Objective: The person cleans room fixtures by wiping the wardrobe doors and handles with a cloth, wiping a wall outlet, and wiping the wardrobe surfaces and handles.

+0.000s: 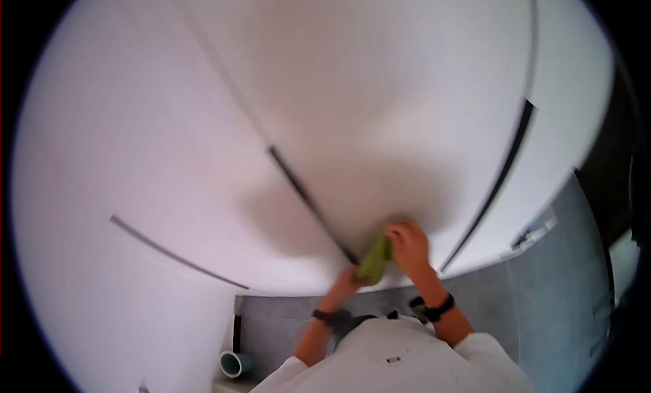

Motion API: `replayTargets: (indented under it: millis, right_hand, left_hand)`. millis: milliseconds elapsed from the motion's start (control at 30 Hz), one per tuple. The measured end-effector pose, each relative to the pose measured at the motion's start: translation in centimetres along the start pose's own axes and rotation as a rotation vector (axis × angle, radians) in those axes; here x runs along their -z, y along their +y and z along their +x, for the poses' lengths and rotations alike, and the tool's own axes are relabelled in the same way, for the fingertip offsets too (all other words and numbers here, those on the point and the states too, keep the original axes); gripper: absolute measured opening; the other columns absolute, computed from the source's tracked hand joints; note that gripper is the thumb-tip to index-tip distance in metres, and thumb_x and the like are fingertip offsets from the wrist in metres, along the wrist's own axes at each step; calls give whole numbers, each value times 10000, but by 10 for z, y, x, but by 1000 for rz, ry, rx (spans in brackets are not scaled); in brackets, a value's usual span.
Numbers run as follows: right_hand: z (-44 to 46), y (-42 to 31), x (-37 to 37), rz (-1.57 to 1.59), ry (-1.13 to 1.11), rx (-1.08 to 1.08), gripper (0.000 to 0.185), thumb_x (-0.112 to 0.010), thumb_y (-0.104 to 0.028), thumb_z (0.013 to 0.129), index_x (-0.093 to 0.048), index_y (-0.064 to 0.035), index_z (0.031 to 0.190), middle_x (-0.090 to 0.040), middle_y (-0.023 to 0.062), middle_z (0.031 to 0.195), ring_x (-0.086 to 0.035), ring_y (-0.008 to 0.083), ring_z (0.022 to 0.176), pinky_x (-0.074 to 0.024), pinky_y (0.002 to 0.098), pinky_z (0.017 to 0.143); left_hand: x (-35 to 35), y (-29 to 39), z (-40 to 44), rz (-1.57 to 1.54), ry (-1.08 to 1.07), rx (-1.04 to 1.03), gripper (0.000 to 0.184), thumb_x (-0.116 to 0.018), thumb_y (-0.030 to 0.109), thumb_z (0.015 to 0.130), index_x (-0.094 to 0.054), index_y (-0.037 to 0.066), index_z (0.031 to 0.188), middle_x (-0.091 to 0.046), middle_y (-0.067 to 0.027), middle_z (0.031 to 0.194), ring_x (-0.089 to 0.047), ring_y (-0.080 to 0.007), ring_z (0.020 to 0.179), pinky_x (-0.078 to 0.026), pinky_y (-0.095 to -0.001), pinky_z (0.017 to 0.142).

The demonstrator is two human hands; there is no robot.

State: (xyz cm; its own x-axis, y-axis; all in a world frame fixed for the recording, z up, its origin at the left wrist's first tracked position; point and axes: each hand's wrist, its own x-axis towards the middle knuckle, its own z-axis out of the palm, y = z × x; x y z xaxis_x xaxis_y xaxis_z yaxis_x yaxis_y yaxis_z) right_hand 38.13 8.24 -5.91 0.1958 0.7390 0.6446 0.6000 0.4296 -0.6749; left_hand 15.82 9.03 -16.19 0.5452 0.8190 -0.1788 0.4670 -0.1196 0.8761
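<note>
A green cloth (375,261) hangs between my two hands, in front of a white cabinet front. My right hand (409,245) is closed on its upper end, with the fingers near the white surface. Lower down, my left hand (348,284) grips the other end; its fingers are partly blurred. Just beside the cloth ends a long black strip (308,196) set along a seam of the white panels. Dark bands circle both wrists.
Another black strip (498,183) runs along the right panel, and a thinner dark strip (176,252) lies at left. Below is a grey tiled floor (281,322). A teal bin with a white rim (231,364) stands at lower left. A white object (534,234) lies at right.
</note>
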Motion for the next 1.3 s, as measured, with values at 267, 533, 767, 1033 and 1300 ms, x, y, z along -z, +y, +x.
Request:
replayTargets:
  millis: [267,533,767,1033,1300]
  right_hand:
    - [20,3,40,76,166,-165,88,-595,16,806,-603,-31,880,-552,90,824,-552,217,682,-446,293,606]
    - [11,22,103,3,198,-105,90,-588,-7,884,-585,-6,974,-577,60,931,-554,135,840,-461,242,744]
    - [36,-1,148,151,297,-70,142,-573,-86,927,-552,11,1029,-564,64,992,-545,136,921,-444,255,832]
    - [39,-22,157,143,301,96,105,-554,16,901,-533,12,1004,-511,87,983,-519,148,875,-448,257,788]
    - [41,-35,152,135,244,187,138,-548,71,874,-532,22,1002,-515,108,946,-516,175,889,-437,262,794]
  left_hand:
    - [-2,-13,-49,25,61,124,357,-616,345,872,-613,36,1052,-636,-147,934,-582,-220,850,-462,-353,789]
    - [137,153,-101,177,386,26,162,-622,144,874,-614,1,951,-651,-59,838,-585,-124,760,-473,-277,711]
    - [166,236,-52,307,969,-482,167,-699,150,843,-595,19,829,-609,15,731,-521,-45,640,-427,-200,585]
    - [165,249,-3,217,1258,-550,296,-697,194,844,-497,51,680,-447,61,586,-356,-17,543,-309,-192,481]
    - [169,267,0,497,1340,-483,170,-580,156,836,-513,12,775,-516,-121,564,-474,-227,461,-417,-308,478]
